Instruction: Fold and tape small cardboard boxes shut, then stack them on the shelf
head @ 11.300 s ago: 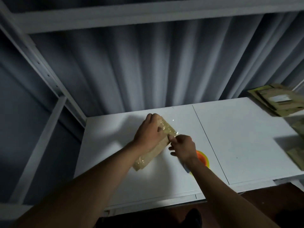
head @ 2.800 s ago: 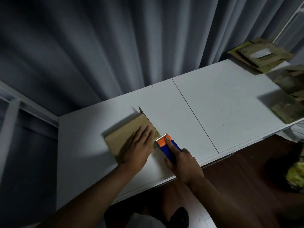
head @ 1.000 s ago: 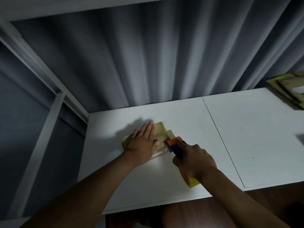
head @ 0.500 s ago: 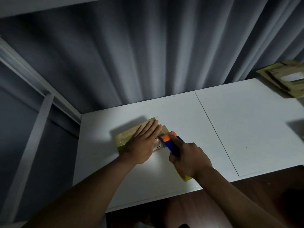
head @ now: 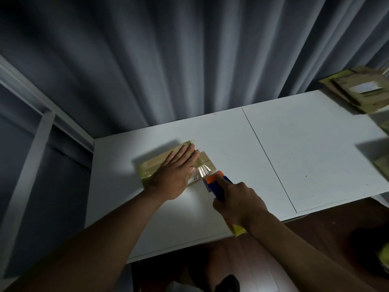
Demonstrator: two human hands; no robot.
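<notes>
A small flat cardboard box (head: 151,167) lies on the white shelf board (head: 231,140), left of its middle. My left hand (head: 174,173) presses flat on top of the box with straight fingers. My right hand (head: 237,201) grips an orange and blue tape dispenser (head: 214,183) at the box's right end. A short stretch of clear tape (head: 203,170) runs from the dispenser's blade onto the box. A yellow part of the dispenser (head: 237,229) shows below my wrist.
Flattened cardboard boxes (head: 362,91) are piled at the far right of the shelf, with more cardboard (head: 384,165) at the right edge. Grey curtains (head: 189,60) hang behind. A white shelf upright (head: 27,165) stands at the left. Dark wooden floor (head: 315,249) lies below.
The dispenser has slid a little to the right, off the box's end, drawing tape out. My left hand stays flat on the box. The camera has tilted slightly.
</notes>
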